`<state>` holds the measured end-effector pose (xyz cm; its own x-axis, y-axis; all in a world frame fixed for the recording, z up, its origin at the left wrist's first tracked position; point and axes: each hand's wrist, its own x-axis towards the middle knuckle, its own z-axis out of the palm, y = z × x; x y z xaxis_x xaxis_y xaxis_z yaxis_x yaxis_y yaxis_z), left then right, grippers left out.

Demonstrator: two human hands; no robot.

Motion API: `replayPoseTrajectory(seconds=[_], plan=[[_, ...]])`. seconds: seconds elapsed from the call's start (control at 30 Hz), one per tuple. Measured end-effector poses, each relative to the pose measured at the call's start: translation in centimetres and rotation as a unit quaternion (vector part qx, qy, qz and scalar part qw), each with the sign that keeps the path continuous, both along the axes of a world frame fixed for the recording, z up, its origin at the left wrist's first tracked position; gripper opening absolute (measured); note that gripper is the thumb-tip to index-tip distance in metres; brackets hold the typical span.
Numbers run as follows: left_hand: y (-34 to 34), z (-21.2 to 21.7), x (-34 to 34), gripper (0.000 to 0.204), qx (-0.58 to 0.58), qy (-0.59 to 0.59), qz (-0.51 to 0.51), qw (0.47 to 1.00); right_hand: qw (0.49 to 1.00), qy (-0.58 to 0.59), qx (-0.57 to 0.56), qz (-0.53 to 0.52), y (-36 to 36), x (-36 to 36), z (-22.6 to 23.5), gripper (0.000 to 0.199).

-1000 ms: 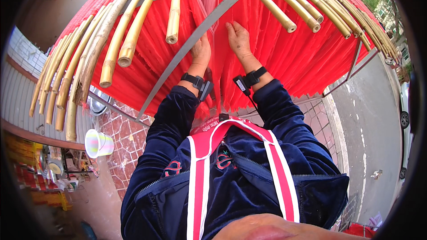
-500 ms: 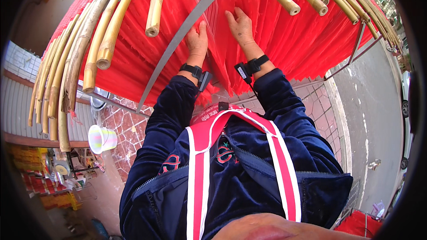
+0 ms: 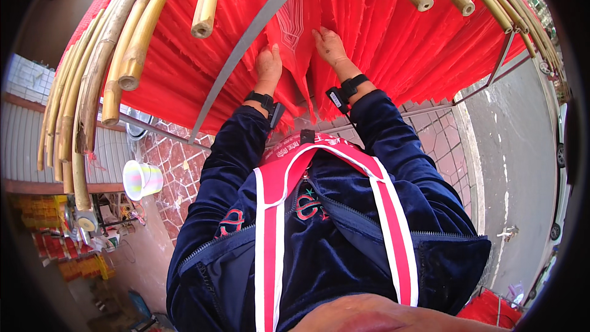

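Note:
Many thin red sheets of cloth (image 3: 369,55) hang in close folds from a rack in front of me. My left hand (image 3: 268,69) is closed at a sheet's edge, thumb up, its other fingers partly hidden in the folds. To its right and slightly farther off, my right hand (image 3: 330,46) pinches red cloth too. Between the two hands a red sheet with thin white lines (image 3: 289,21) runs down to a pointed lower end. A black strap with a small box sits on each of my wrists.
Bamboo poles (image 3: 141,43) jut toward me at left and right, above the cloth. A curved grey metal bar (image 3: 239,55) crosses beside my left hand. A pale bucket (image 3: 142,179) stands on the paving at left. Parked cars (image 3: 560,172) line the road at right.
Both hands have come down and nearer to me, staying at the cloth. The white-lined part between them shows lower and wider. The poles appear shifted slightly outward.

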<state>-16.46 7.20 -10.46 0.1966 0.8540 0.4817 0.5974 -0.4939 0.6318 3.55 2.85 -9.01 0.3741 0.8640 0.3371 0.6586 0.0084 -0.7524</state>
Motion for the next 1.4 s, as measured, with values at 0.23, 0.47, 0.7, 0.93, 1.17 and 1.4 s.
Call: replayPoseTrajectory(seconds=[0.23, 0.47, 0.7, 0.93, 1.17, 1.4], plan=[[1.3, -0.3, -2.3, 0.052, -0.080, -0.032, 0.046, 0.995, 0.959, 0.281, 0.024, 0.017, -2.3, 2.0, 0.5, 0.029], [0.5, 0.7, -5.5, 0.047, 0.088, -0.095, 0.077, 0.989, 0.920, 0.376, 0.112, -0.017, -4.9, 4.7, 1.9, 0.025], [-1.6, 1.5, -7.2, 0.039, 0.050, -0.070, 0.102, 0.991, 0.933, 0.325, 0.153, -0.026, -6.9, 4.1, 0.5, 0.022], [-2.3, 0.9, -7.9, 0.047, 0.048, -0.069, 0.087, 0.993, 0.939, 0.298, 0.166, -0.045, -8.5, 5.6, 0.5, 0.023], [-1.6, -1.3, -7.0, 0.031, 0.035, -0.108, 0.095, 0.989, 0.960, 0.258, 0.107, -0.010, -8.5, 1.9, -0.5, 0.024], [-3.0, -3.6, -5.7, 0.032, -0.045, -0.033, 0.040, 0.998, 0.974, 0.214, 0.079, 0.006, -7.1, -1.4, -1.5, 0.026]])
